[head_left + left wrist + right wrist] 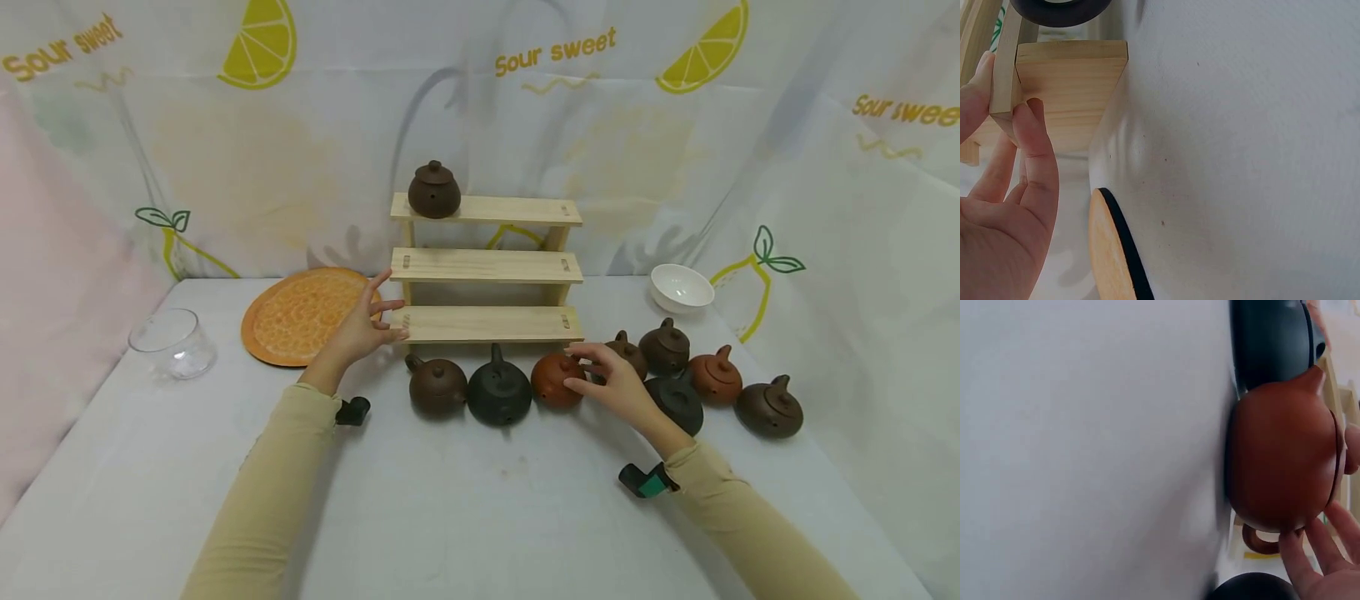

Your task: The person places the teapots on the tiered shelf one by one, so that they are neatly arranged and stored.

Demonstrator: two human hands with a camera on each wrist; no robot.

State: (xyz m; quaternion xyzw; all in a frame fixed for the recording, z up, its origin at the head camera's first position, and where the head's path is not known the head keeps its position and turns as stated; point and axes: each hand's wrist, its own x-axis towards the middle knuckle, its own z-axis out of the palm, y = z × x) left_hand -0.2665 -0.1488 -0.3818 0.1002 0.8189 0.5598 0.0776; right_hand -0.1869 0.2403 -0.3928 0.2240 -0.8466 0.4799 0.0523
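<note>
Where the left hand [360,329] grips: the left end of the lowest shelf board [487,323], held between thumb and fingers.
Where the right hand [618,383] grips: the red teapot [551,383] — thumb over its lid, fingertips by the handle side.
Red teapot's place: on the near side of the lowest shelf board, right end of a row of three, just beside the black teapot [498,398]; a brown teapot [437,389] ends the row at left.
Top board [517,210]: a dark pot [434,193] stands at its left end.
Right side: five more teapots [716,383] cluster, a white bowl [681,290] beyond them on the far side.
Left side: an orange disc [311,312] near the left hand — a clear glass bowl [174,346] farther left.
</note>
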